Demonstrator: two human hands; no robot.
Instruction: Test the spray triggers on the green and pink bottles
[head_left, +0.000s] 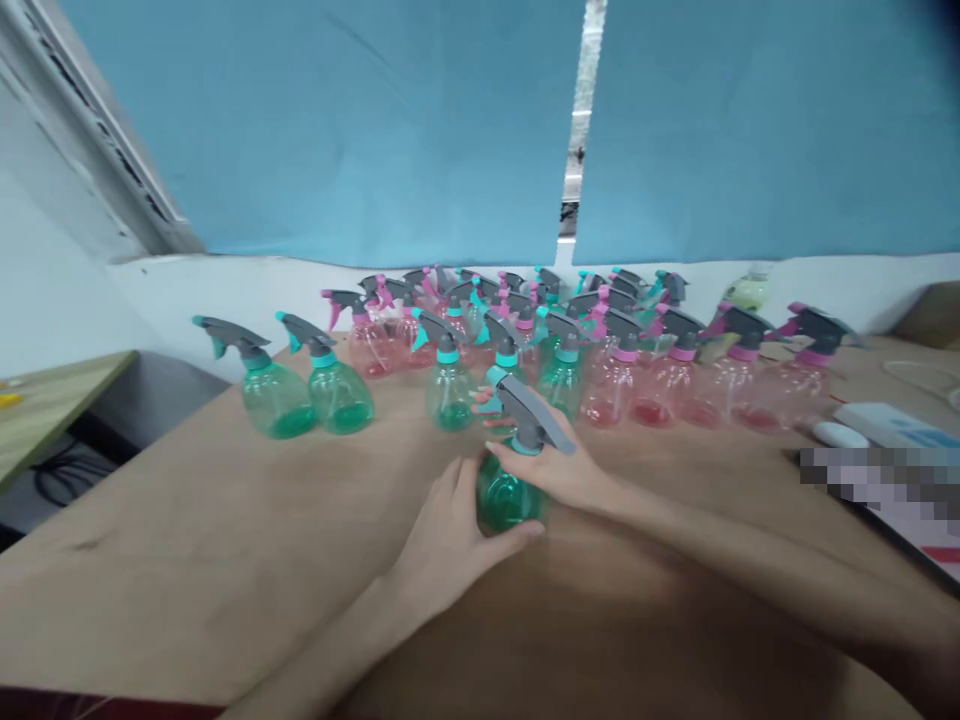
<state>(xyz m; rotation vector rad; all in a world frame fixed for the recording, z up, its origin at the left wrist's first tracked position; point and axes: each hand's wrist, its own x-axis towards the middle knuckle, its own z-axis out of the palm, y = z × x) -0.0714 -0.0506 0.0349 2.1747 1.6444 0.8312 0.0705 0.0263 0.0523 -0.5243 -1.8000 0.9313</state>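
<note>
A green spray bottle (pixel 508 492) with a grey and teal spray head (pixel 529 415) is between my two hands, near the middle of the table. My left hand (pixel 450 535) is curved round the lower left side of its body, thumb across the front. My right hand (pixel 559 465) grips it at the neck, just under the spray head; some of its fingers are behind the bottle. Right behind stand more green bottles, one partly hidden by my right hand. Two other green bottles (pixel 277 400) are apart at the left.
Rows of pink bottles (pixel 611 385) and green ones fill the back of the wooden table (pixel 187 560). At the right lie a white mouse (pixel 840 435) and a white box (pixel 900 430). A second table (pixel 67 400) is at far left.
</note>
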